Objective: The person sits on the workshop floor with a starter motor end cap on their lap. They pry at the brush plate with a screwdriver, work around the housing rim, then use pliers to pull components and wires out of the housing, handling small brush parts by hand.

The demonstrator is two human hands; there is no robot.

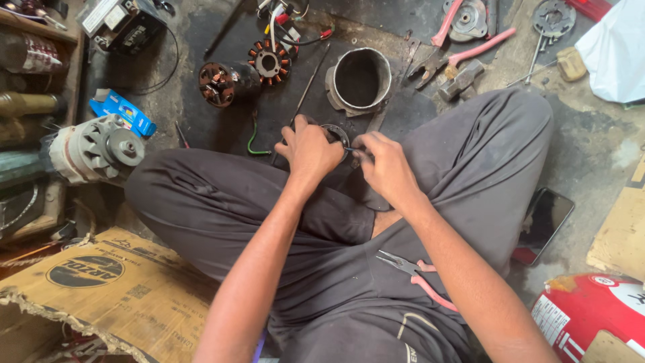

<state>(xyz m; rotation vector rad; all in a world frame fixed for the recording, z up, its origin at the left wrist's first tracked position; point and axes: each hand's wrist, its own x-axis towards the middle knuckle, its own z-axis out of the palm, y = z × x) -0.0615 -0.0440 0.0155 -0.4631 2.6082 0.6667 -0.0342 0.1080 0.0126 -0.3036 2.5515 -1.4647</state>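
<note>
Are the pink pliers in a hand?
No, the pink pliers lie on the person's lap, while both hands hold a round part.

Round part (336, 134) held between both hands, metal cylinder (361, 79) just behind. Pliers (415, 274) on lap; alternator (97, 149) far left.

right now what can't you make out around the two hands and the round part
- Round dark part, head view: mostly covered by the left hand, so its shape is unclear.
- Thin tool tip at the right hand: too small to tell its kind.
- Pink-handled pliers on the lap: handles partly hidden by the right forearm.
- Red cylinder: cut off by the frame edge.
</note>
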